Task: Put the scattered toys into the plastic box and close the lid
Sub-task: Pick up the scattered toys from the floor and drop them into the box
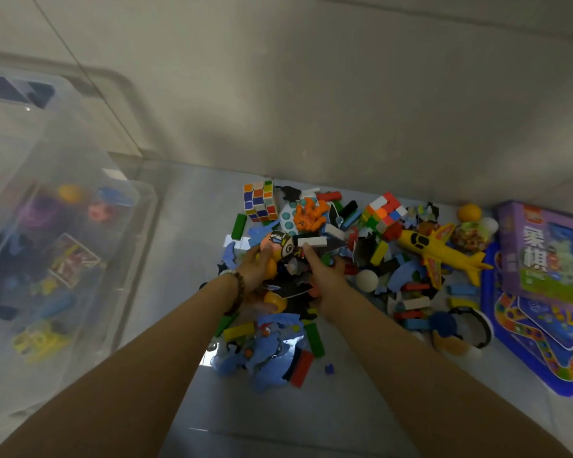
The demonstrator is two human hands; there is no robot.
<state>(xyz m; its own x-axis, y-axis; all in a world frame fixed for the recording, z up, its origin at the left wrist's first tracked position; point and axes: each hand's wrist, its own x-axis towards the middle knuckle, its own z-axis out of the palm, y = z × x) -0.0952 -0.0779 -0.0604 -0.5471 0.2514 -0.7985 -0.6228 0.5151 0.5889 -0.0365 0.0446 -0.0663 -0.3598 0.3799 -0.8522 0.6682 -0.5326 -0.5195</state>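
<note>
A heap of scattered toys [344, 259] lies on the floor by the wall: blocks, puzzle pieces, balls, a Rubik's cube [260, 200], an orange figure [310, 214] and a yellow plane [439, 251]. My left hand [257, 267] and my right hand [325, 272] cup a bunch of toys [286, 256] between them at the middle of the heap, fingers curled round balls and dark pieces. The clear plastic box [136, 206] stands open at the left with several toys inside. Its lid [17, 90] leans behind it.
A purple board-game box [549, 252] rests on a blue game board [543, 342] at the right. A blue and black headband-like toy [460, 328] lies near it. Bare grey floor [186, 226] separates the heap from the box. The wall is just behind the heap.
</note>
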